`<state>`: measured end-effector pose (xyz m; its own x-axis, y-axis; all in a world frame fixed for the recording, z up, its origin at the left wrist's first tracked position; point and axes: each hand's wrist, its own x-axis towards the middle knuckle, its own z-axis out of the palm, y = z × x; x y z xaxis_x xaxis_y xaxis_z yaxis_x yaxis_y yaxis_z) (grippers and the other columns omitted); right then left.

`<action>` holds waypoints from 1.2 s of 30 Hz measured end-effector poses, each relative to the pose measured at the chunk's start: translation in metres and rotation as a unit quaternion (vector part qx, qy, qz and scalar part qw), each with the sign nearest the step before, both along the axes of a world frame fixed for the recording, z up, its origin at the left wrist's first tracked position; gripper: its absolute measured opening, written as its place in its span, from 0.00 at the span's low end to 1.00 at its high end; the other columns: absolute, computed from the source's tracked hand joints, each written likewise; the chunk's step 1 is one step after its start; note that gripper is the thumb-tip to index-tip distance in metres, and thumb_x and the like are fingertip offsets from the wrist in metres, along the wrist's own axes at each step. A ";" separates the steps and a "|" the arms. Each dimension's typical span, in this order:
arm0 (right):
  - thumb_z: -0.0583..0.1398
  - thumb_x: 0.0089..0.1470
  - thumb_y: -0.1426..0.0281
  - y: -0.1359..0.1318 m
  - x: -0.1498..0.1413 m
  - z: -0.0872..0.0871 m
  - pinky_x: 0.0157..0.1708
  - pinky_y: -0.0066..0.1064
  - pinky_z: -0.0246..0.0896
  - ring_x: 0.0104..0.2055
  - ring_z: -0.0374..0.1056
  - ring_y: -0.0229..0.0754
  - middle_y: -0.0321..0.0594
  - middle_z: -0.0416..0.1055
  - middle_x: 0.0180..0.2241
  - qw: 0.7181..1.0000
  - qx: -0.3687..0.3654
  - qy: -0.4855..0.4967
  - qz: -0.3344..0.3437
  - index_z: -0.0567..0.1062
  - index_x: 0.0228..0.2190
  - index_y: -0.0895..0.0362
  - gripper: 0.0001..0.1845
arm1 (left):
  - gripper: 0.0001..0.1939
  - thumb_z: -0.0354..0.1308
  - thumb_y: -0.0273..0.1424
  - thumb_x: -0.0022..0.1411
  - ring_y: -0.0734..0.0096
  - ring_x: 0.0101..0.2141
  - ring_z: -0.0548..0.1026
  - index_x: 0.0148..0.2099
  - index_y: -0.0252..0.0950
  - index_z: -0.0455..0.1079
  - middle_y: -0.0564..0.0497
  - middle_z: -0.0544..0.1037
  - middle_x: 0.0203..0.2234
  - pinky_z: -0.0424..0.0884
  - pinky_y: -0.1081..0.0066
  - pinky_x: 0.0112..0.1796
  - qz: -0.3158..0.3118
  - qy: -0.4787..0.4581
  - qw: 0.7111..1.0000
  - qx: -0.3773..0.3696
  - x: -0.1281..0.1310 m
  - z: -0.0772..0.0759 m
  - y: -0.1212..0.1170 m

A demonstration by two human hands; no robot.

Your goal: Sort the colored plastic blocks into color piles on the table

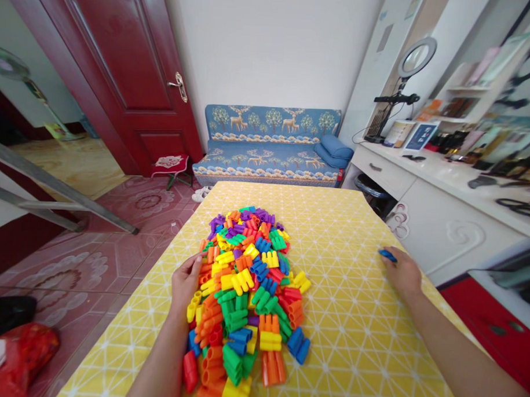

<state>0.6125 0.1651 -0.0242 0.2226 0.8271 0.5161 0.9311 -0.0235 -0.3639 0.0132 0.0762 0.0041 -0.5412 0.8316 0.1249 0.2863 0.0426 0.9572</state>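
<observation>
A long heap of plastic tube-shaped building blocks (240, 279) in red, orange, yellow, green, blue and purple lies on the table, left of its middle. My left hand (187, 280) rests against the heap's left edge, its fingers drawn together by some orange blocks. Whatever those fingers hold, if anything, is hidden. Over on the table's right side, my right hand (402, 271) grips a small blue building block (388, 255) between thumb and fingers, well apart from the heap.
A yellow cloth with white lines covers the table (333, 235). Behind it stands a blue patterned sofa (271, 146). A white dresser (443, 199) with bottles and a ring light (418, 56) is on the right. At left are a red door (122, 54) and a small stool (170, 163).
</observation>
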 end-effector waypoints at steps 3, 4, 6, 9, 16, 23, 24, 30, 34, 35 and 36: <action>0.55 0.51 0.66 -0.002 -0.006 0.004 0.53 0.44 0.60 0.52 0.66 0.52 0.50 0.72 0.49 0.999 -0.008 0.022 -0.023 0.76 0.44 0.59 0.20 | 0.26 0.57 0.48 0.55 0.56 0.45 0.75 0.46 0.34 0.77 0.45 0.79 0.45 0.71 0.64 0.44 -0.006 -0.007 1.000 0.002 0.000 0.000 0.000; 0.55 0.52 0.66 -0.004 -0.010 0.007 0.54 0.46 0.58 0.53 0.65 0.53 0.51 0.70 0.51 0.999 -0.005 0.026 -0.034 0.75 0.45 0.59 0.20 | 0.26 0.57 0.48 0.55 0.56 0.45 0.76 0.46 0.34 0.76 0.45 0.79 0.45 0.71 0.64 0.44 -0.008 -0.009 1.000 0.003 0.000 0.000 0.000; 0.55 0.52 0.64 -0.008 -0.027 0.017 0.57 0.51 0.53 0.57 0.61 0.56 0.56 0.67 0.53 0.998 0.025 0.039 -0.048 0.73 0.47 0.62 0.23 | 0.26 0.57 0.48 0.54 0.56 0.44 0.76 0.46 0.34 0.76 0.44 0.79 0.44 0.72 0.64 0.43 -0.011 -0.012 1.000 0.006 0.000 0.000 0.000; 0.53 0.55 0.60 -0.017 -0.072 0.034 0.59 0.50 0.50 0.59 0.58 0.54 0.57 0.66 0.54 0.995 0.080 0.061 0.000 0.71 0.49 0.63 0.25 | 0.25 0.57 0.48 0.54 0.56 0.45 0.76 0.45 0.33 0.77 0.44 0.80 0.44 0.71 0.63 0.44 -0.007 -0.010 1.000 0.008 0.000 0.001 0.000; 0.59 0.54 0.63 -0.057 -0.232 0.063 0.55 0.45 0.59 0.53 0.66 0.48 0.43 0.72 0.49 0.921 -0.025 0.176 0.348 0.74 0.48 0.51 0.19 | 0.24 0.57 0.46 0.56 0.56 0.45 0.75 0.45 0.33 0.77 0.44 0.79 0.44 0.70 0.63 0.46 -0.003 0.004 1.000 0.005 0.001 0.001 -0.001; 0.62 0.52 0.65 -0.073 -0.291 0.058 0.56 0.48 0.57 0.54 0.65 0.50 0.42 0.72 0.51 0.890 -0.079 0.248 0.374 0.74 0.49 0.49 0.21 | 0.24 0.56 0.47 0.56 0.58 0.43 0.76 0.45 0.33 0.76 0.44 0.80 0.43 0.71 0.64 0.44 -0.011 0.000 1.000 0.009 -0.001 -0.002 0.000; 0.61 0.53 0.65 -0.073 -0.292 0.055 0.56 0.48 0.57 0.54 0.66 0.49 0.42 0.73 0.50 0.890 -0.069 0.257 0.371 0.75 0.48 0.49 0.19 | 0.24 0.56 0.47 0.56 0.57 0.44 0.76 0.45 0.33 0.76 0.44 0.80 0.43 0.71 0.64 0.45 -0.010 -0.003 1.000 0.011 -0.001 -0.002 0.000; 0.62 0.53 0.63 -0.074 -0.294 0.049 0.59 0.51 0.51 0.60 0.59 0.52 0.42 0.64 0.58 0.897 -0.074 0.230 0.371 0.72 0.52 0.47 0.24 | 0.23 0.57 0.46 0.56 0.57 0.47 0.75 0.44 0.34 0.77 0.45 0.80 0.43 0.68 0.63 0.48 -0.006 -0.002 1.000 0.016 0.000 -0.002 0.001; 0.64 0.49 0.64 -0.072 -0.292 0.055 0.57 0.51 0.55 0.57 0.62 0.51 0.42 0.69 0.54 0.885 -0.099 0.254 0.377 0.74 0.50 0.47 0.24 | 0.23 0.57 0.46 0.56 0.57 0.46 0.75 0.45 0.34 0.76 0.44 0.79 0.44 0.69 0.64 0.47 -0.009 -0.010 1.000 0.020 -0.001 -0.004 0.001; 0.65 0.48 0.64 -0.072 -0.290 0.057 0.56 0.50 0.56 0.56 0.63 0.51 0.42 0.70 0.54 0.881 -0.103 0.265 0.379 0.75 0.49 0.47 0.24 | 0.24 0.57 0.47 0.56 0.57 0.46 0.75 0.45 0.34 0.76 0.44 0.79 0.44 0.69 0.64 0.47 -0.009 -0.010 1.000 0.020 -0.001 -0.004 0.001; 0.66 0.47 0.65 -0.072 -0.289 0.059 0.55 0.49 0.58 0.55 0.64 0.51 0.42 0.71 0.53 0.876 -0.104 0.278 0.380 0.76 0.47 0.48 0.23 | 0.24 0.57 0.47 0.56 0.56 0.46 0.75 0.45 0.34 0.77 0.44 0.79 0.44 0.70 0.64 0.46 -0.009 -0.009 1.000 0.020 -0.001 -0.003 0.001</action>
